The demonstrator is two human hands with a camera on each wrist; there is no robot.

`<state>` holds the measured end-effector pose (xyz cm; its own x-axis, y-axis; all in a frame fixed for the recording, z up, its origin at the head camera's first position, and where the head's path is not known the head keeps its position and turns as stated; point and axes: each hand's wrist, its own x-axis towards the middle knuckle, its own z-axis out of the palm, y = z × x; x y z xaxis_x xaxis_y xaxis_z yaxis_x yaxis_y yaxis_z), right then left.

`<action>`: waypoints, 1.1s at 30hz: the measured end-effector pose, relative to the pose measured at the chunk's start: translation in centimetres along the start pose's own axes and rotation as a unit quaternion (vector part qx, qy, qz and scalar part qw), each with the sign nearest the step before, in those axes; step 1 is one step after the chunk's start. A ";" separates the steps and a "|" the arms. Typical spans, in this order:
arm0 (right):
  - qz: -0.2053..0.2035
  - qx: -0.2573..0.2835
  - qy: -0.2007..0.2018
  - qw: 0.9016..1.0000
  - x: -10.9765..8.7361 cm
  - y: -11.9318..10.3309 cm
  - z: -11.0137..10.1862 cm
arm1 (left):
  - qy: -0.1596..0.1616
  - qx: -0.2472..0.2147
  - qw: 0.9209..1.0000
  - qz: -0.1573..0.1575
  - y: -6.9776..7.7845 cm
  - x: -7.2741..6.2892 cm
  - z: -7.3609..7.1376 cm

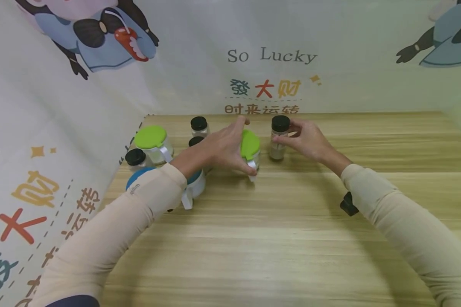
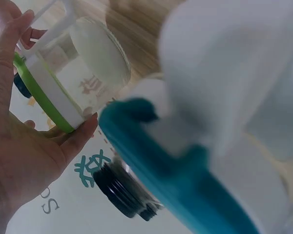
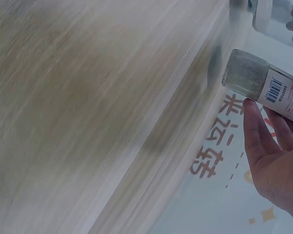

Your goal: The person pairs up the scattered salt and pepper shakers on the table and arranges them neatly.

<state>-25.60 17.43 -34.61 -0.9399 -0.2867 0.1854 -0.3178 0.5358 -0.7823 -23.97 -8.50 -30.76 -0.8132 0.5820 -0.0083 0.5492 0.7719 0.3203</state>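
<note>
Toward the back of the bench (image 1: 276,238), the head view shows your left grip (image 1: 230,147) spread wide across a green-lidded jar (image 1: 251,146), thumb on the near side, fingers on the far side. Just to its right, your right grip (image 1: 306,140) pinches a black-capped bottle (image 1: 277,150), held upright; whether its base touches the bench I cannot tell. With so little room between the two, a small sideways move of yours could knock them together. Your left sleeve (image 1: 138,209) also crosses near a blue-lidded jar (image 1: 195,182) whose white handle (image 1: 187,199) points your way; drawing that arm back low could snag it and tip the jar.

In the left wrist view, you have the jar between thumb and fingers around its green lid (image 2: 39,92). Should that lid sit loosely, lifting from there could part it from the body. A teal lid (image 2: 171,170) looms blurred beside your grip, and a swing of your wrist might bump it.

In the right wrist view, your fingers close on the bottle by its label (image 3: 281,95), leaving the base end free; easing the pinch could let the smooth wall swivel or slide.
</note>
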 end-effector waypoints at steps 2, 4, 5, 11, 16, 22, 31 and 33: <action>0.005 -0.002 0.002 1.000 0.0 0.2 -0.3 | -0.004 -0.002 1.000 0.007 0.1 0.5 0.0; 0.008 -0.006 0.002 1.000 0.1 0.4 -0.6 | -0.006 -0.003 1.000 0.012 0.3 1.0 0.1; 0.009 -0.008 0.002 1.000 0.1 0.6 -0.8 | -0.006 -0.005 1.000 0.014 0.5 1.2 0.2; 0.015 -0.011 -0.002 1.000 -0.2 1.0 -1.7 | -0.018 -0.003 1.000 0.018 1.4 2.3 0.4; 0.015 -0.015 0.009 1.000 -0.7 1.1 -2.7 | -0.034 0.019 0.999 0.016 2.1 2.7 0.4; 0.025 -0.019 0.019 0.999 -1.4 1.2 -3.9 | -0.047 0.040 0.998 0.016 2.6 3.2 0.6; 0.029 -0.027 0.031 0.999 -2.4 1.9 -4.9 | -0.044 0.036 0.998 0.026 3.2 4.4 0.8; 0.033 -0.032 0.032 0.998 -2.7 2.1 -5.1 | -0.047 0.036 0.998 0.030 3.4 4.7 0.8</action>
<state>-24.36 23.33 -33.73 -0.9645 -0.1993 0.1735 -0.2602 0.6013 -0.7555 -25.76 -2.97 -30.50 -0.7592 0.6458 -0.0806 0.6110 0.7499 0.2535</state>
